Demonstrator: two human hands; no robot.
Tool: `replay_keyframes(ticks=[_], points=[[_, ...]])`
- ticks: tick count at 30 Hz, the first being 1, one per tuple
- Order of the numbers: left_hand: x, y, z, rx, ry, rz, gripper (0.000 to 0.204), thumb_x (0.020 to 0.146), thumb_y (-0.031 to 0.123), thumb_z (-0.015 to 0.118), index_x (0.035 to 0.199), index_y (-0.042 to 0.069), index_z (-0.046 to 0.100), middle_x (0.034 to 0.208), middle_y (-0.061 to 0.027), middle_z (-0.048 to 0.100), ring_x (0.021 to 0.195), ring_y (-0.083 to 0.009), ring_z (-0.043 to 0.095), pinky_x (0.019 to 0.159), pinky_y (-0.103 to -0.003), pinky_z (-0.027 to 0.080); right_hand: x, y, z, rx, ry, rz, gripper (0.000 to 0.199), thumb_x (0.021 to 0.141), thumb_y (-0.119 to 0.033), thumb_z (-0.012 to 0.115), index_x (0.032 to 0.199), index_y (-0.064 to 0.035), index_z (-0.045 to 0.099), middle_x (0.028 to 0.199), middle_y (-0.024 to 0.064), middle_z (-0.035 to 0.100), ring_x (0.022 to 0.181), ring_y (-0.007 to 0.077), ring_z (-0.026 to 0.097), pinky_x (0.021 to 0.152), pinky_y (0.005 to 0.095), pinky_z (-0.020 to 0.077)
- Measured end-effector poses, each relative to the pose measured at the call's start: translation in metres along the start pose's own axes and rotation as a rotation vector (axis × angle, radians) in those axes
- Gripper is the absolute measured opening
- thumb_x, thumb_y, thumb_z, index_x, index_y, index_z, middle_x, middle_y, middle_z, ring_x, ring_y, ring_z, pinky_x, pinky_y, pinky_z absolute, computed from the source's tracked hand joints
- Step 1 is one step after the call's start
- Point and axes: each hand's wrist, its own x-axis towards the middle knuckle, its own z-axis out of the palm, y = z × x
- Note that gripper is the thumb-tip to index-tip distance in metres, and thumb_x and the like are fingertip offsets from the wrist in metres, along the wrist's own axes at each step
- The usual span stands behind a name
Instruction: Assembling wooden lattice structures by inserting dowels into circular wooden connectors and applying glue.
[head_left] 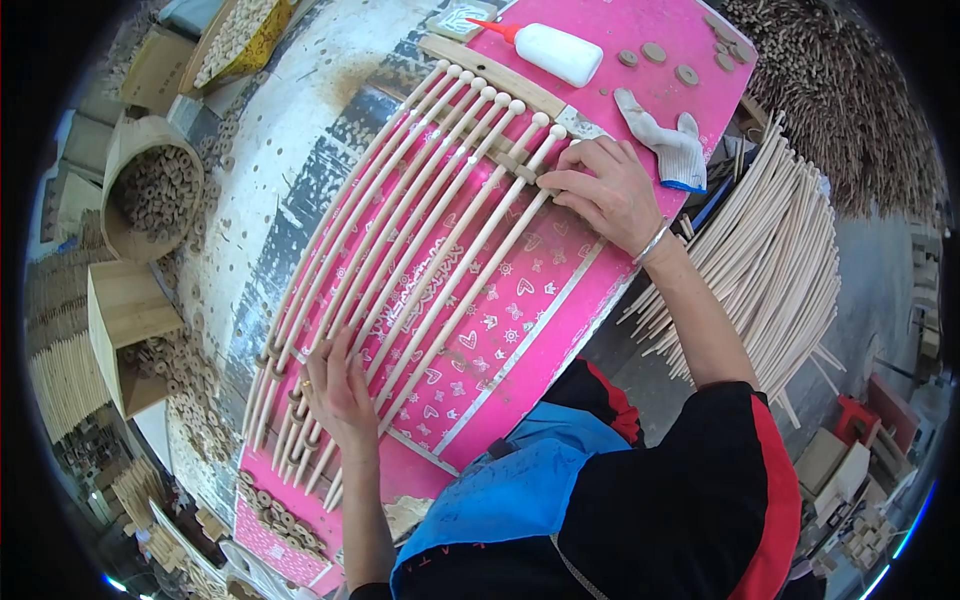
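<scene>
Several long, pale wooden rods (420,225) lie side by side across a bright pink patterned board (545,300), threaded through small wooden spacer rings at both ends. My right hand (603,190) presses flat on the rods' upper ends, next to a wooden crosspiece (490,70). My left hand (338,392) rests on the lower ends of the rods, fingers spread over them. Neither hand closes around a rod.
A white glue bottle with a red tip (550,50), a white work glove (668,145) and loose wooden discs (655,55) lie on the board's far end. A stack of rods (775,260) sits right. Wooden containers of rings (155,190) stand left.
</scene>
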Motion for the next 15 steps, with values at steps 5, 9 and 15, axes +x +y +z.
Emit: replay_keyframes(ticks=[5,9,15], points=[[0.003,0.001,0.002,0.075,0.045,0.074,0.038,0.093,0.007,0.073,0.131,0.007,0.072,0.115,-0.012,0.066,0.107,-0.0306,0.063,0.091,-0.045,0.049,-0.004,0.002,-0.004,0.034,0.015,0.008,0.027,0.083,-0.02,0.079,0.109,-0.0186,0.077,0.103,0.0029,0.064,0.099,0.0236,0.061,0.09,0.0397,0.0466],[0.001,-0.001,0.002,0.136,0.062,0.107,0.035,0.092,0.006,0.074,0.126,0.008,0.073,0.112,-0.0103,0.067,0.103,-0.0297,0.064,0.087,-0.044,0.05,-0.028,-0.001,-0.015,0.214,0.315,0.31,0.031,0.085,-0.01,0.078,0.115,-0.0105,0.076,0.108,0.0084,0.068,0.098,0.025,0.065,0.085,0.0379,0.0518],[0.003,-0.004,0.003,0.135,0.076,0.172,0.024,0.091,0.006,0.075,0.115,0.006,0.073,0.104,-0.0096,0.067,0.095,-0.03,0.065,0.083,-0.044,0.051,-0.063,-0.036,-0.019,0.351,0.343,0.531,0.018,0.09,-0.005,0.075,0.108,-0.0015,0.075,0.098,0.0092,0.067,0.084,0.019,0.066,0.074,0.0307,0.0528]])
